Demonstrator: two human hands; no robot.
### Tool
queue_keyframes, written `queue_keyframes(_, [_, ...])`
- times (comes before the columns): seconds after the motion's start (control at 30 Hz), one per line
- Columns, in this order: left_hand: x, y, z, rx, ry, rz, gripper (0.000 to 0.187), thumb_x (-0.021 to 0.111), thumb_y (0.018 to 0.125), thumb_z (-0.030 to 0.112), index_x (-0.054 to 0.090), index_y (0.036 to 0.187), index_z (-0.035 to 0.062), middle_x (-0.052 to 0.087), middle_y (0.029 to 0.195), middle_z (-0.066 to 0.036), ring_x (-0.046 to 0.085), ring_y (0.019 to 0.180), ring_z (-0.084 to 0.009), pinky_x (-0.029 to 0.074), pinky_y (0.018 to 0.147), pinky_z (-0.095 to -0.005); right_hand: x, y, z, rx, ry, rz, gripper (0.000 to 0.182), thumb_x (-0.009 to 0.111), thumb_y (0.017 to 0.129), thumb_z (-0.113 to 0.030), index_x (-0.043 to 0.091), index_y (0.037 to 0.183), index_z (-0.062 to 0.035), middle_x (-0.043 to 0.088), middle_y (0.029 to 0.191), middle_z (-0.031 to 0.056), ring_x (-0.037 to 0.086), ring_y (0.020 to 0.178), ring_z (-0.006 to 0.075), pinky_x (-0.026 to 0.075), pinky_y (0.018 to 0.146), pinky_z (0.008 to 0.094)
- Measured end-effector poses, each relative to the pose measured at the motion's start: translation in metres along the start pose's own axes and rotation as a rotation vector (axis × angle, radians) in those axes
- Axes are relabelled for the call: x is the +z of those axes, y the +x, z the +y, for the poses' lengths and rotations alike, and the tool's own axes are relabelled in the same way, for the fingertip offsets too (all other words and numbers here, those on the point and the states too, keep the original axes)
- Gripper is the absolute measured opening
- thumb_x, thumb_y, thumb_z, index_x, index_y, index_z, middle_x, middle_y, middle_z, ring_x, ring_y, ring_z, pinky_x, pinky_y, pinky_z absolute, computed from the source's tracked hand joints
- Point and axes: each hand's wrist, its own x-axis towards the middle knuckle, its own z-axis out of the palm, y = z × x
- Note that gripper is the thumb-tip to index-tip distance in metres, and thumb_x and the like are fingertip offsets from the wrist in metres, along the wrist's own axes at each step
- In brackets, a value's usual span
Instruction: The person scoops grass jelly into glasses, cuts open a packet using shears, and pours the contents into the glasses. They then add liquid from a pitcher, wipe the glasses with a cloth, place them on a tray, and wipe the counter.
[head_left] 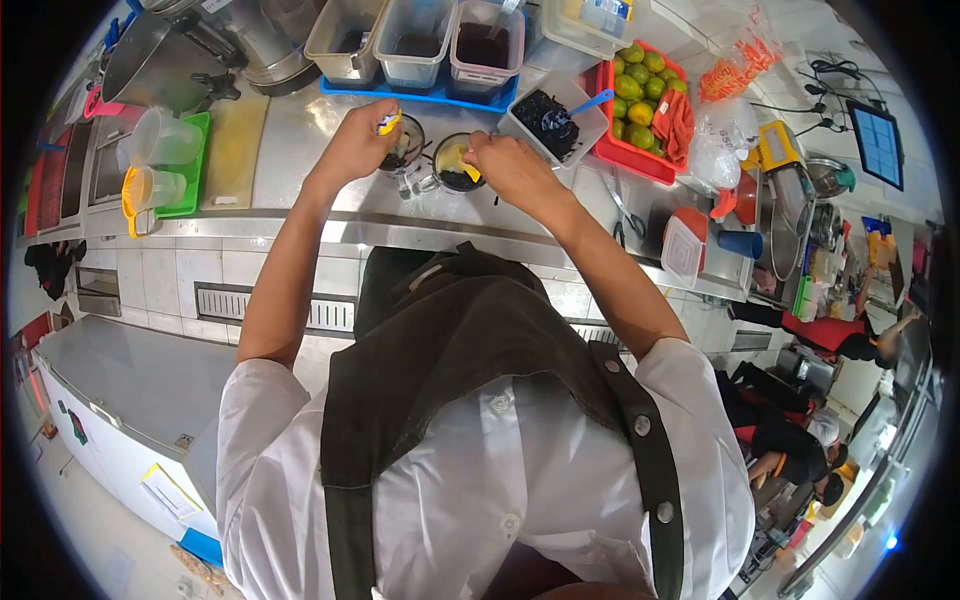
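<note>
Two glass mugs with handles stand side by side on the steel counter. My left hand (352,148) is closed around a small packet printed in yellow, white and blue (389,122), just above the rim of the left mug (408,143). At the right mug (458,181), which has pale yellowish contents, my right hand (512,172) pinches a small yellow piece (470,172) over the rim. Whether that piece is a packet or a spoon I cannot make out. Right of this mug is a clear tub of dark, shredded-looking food (552,120) with a blue spoon (592,101) in it.
Clear containers of dark contents (413,60) sit on a blue tray (420,92) behind the mugs. A red crate (640,165) holds green citrus fruit and a cloth. Scissors (628,210) lie near the edge. At left are a cutting board (236,150) and green tray (195,165). Other people work at right.
</note>
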Motion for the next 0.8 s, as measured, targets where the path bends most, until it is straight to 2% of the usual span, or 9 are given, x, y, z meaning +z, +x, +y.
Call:
queue_keyframes(0.1, [-0.002, -0.001, -0.001, -0.071, -0.057, -0.046, 0.021, 0.066, 0.092, 0.009, 0.047, 0.088, 0.0016, 0.043, 0.072, -0.006, 0.040, 0.072, -0.0144, 0.041, 0.068, -0.0308, -0.004, -0.002, -0.002, 0.016, 0.047, -0.008, 0.020, 0.056, 0.094, -0.013, 0.059, 0.100, 0.0061, 0.066, 0.085, 0.0303, 0.067, 0.085, 0.0456, 0.053, 0.077, 0.0521])
queue_keyframes(0.17, [-0.002, 0.000, -0.002, -0.041, -0.080, -0.021, 0.022, 0.066, 0.091, 0.007, 0.045, 0.087, 0.0027, 0.041, 0.073, -0.004, 0.039, 0.073, -0.0129, 0.040, 0.068, -0.0293, 0.000, -0.001, 0.003, 0.013, 0.095, -0.022, 0.023, 0.058, 0.095, -0.018, 0.058, 0.101, 0.0046, 0.065, 0.086, 0.0305, 0.064, 0.086, 0.0480, 0.050, 0.077, 0.0538])
queue_keyframes(0.2, [-0.002, -0.001, -0.002, -0.028, -0.092, -0.010, 0.022, 0.066, 0.091, 0.006, 0.044, 0.086, 0.0033, 0.040, 0.074, -0.002, 0.039, 0.073, -0.0121, 0.039, 0.067, -0.0286, 0.002, -0.001, 0.004, -0.002, 0.093, -0.016, 0.021, 0.056, 0.093, -0.013, 0.058, 0.102, 0.0059, 0.065, 0.086, 0.0305, 0.065, 0.087, 0.0473, 0.051, 0.078, 0.0533])
queue_keyframes(0.27, [-0.005, -0.001, -0.001, -0.058, -0.130, -0.045, 0.019, 0.063, 0.088, 0.004, 0.045, 0.086, 0.0023, 0.043, 0.075, -0.005, 0.041, 0.074, -0.0139, 0.039, 0.069, -0.0297, 0.005, 0.000, 0.006, -0.032, 0.086, -0.002, 0.020, 0.054, 0.088, -0.002, 0.060, 0.104, 0.0085, 0.067, 0.088, 0.0305, 0.067, 0.088, 0.0461, 0.053, 0.080, 0.0524])
queue_keyframes(0.37, [-0.007, -0.001, -0.004, -0.084, -0.158, -0.076, 0.017, 0.061, 0.085, 0.002, 0.044, 0.086, 0.0022, 0.044, 0.076, -0.005, 0.041, 0.074, -0.0144, 0.038, 0.069, -0.0296, 0.012, -0.002, 0.013, -0.061, 0.120, 0.042, 0.023, 0.054, 0.084, 0.003, 0.061, 0.105, 0.0087, 0.067, 0.092, 0.0307, 0.067, 0.093, 0.0454, 0.053, 0.083, 0.0511])
queue_keyframes(0.47, [-0.005, -0.001, -0.004, -0.111, -0.156, -0.095, 0.016, 0.060, 0.085, 0.002, 0.044, 0.086, 0.0024, 0.043, 0.076, -0.005, 0.041, 0.074, -0.0142, 0.038, 0.069, -0.0293, 0.018, -0.002, 0.019, -0.089, 0.099, 0.068, 0.024, 0.053, 0.082, 0.006, 0.062, 0.104, 0.0080, 0.067, 0.097, 0.0304, 0.066, 0.097, 0.0445, 0.053, 0.086, 0.0497])
queue_keyframes(0.57, [-0.004, -0.001, -0.003, -0.107, -0.152, -0.075, 0.016, 0.059, 0.085, 0.001, 0.044, 0.086, 0.0022, 0.042, 0.076, -0.005, 0.041, 0.074, -0.0143, 0.038, 0.069, -0.0294, 0.008, -0.003, 0.008, -0.048, 0.054, -0.009, 0.025, 0.053, 0.081, 0.006, 0.063, 0.103, 0.0070, 0.067, 0.098, 0.0295, 0.066, 0.096, 0.0437, 0.053, 0.086, 0.0486])
queue_keyframes(0.8, [0.003, -0.004, -0.005, -0.061, -0.164, -0.018, 0.015, 0.059, 0.081, 0.001, 0.046, 0.088, 0.0011, 0.045, 0.076, -0.008, 0.044, 0.074, -0.0166, 0.041, 0.070, -0.0314, 0.014, -0.001, 0.008, -0.085, -0.011, 0.110, 0.021, 0.054, 0.083, 0.003, 0.062, 0.102, 0.0064, 0.066, 0.102, 0.0251, 0.067, 0.094, 0.0437, 0.055, 0.083, 0.0482])
